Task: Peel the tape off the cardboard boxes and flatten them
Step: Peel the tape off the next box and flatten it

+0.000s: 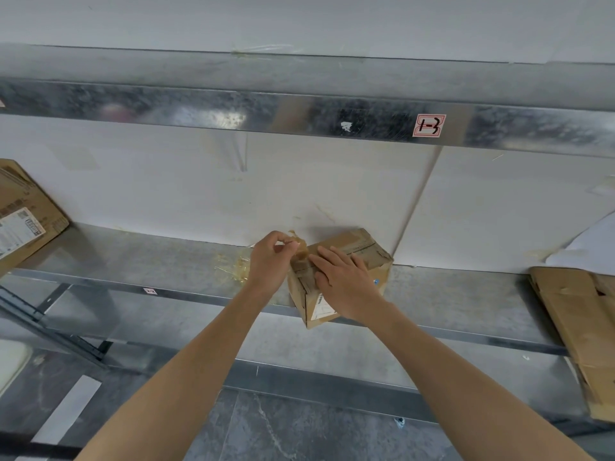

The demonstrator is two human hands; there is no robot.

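Observation:
A small brown cardboard box point(357, 246) rests on the metal shelf point(139, 257), its near corner jutting over the shelf's front edge. My right hand point(346, 281) lies flat on the box's top, fingers spread, pressing it down. My left hand point(271, 259) is at the box's left top edge, thumb and fingers pinched on a strip of brownish clear tape point(301, 246) lifted off the box. A white label point(321, 309) shows on the box's near side.
A crumpled wad of peeled tape point(238, 266) lies on the shelf left of the box. A larger labelled box point(23, 214) leans at far left. Flattened cardboard point(579, 331) lies at right. An upper shelf beam point(299, 114) runs overhead.

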